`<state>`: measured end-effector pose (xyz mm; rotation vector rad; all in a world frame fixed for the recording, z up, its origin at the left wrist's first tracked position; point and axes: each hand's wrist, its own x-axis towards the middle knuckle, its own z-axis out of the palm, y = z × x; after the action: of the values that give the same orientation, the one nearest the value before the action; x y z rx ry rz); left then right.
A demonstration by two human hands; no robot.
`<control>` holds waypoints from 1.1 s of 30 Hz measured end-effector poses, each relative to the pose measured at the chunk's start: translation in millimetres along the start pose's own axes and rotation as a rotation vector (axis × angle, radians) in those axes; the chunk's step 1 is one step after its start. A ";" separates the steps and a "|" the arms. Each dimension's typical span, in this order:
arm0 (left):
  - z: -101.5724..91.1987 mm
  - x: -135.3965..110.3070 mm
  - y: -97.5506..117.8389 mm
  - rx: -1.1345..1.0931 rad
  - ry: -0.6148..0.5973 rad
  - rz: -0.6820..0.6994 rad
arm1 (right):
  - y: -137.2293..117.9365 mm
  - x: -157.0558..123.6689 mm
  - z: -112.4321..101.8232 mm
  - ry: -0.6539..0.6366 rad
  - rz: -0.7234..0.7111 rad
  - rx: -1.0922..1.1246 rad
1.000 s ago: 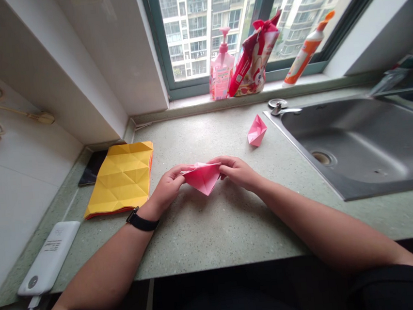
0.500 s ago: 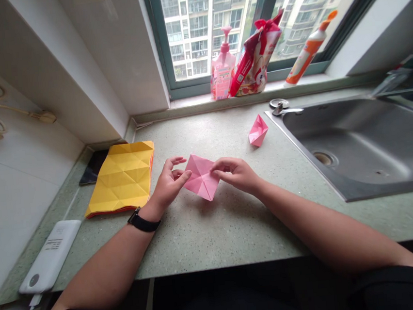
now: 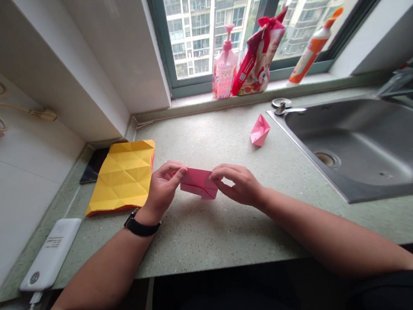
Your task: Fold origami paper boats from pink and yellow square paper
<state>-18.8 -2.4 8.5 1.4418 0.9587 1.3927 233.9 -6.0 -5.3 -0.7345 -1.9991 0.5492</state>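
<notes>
A folded pink paper (image 3: 197, 181) is held up a little over the counter between my two hands. My left hand (image 3: 164, 186) pinches its left edge, thumb on the near side. At its right edge, the thumb and fingertips of my right hand (image 3: 239, 183) are closed on it. Crease lines show across the paper, and a small flap hangs at its bottom. Farther back to the right stands a pink folded paper boat (image 3: 260, 130), apart from both hands. A stack of creased paper sheets (image 3: 123, 175), yellow on top, lies left of my left hand.
A steel sink (image 3: 342, 195) is set into the counter (image 3: 215, 242) on the right. A white power bank (image 3: 51, 253) with a cable lies at the left, a dark flat object (image 3: 94, 166) behind it. A pump bottle (image 3: 224, 70), a red bag (image 3: 259, 57) and an orange-white bottle (image 3: 311, 50) line the windowsill.
The pink paper has gone from a diamond shape to a rectangle, turned in my hands. My left fingers have closed from a looser spread onto its edge.
</notes>
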 end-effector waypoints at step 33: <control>0.9 -10.0 -12.2 0.825 -0.448 0.483 | 27.8 10.1 -2.4 -0.005 1.023 0.765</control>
<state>-18.0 -8.2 -6.1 2.6083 0.9600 0.9154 239.7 21.3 -15.6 -1.1929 -1.1066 1.7641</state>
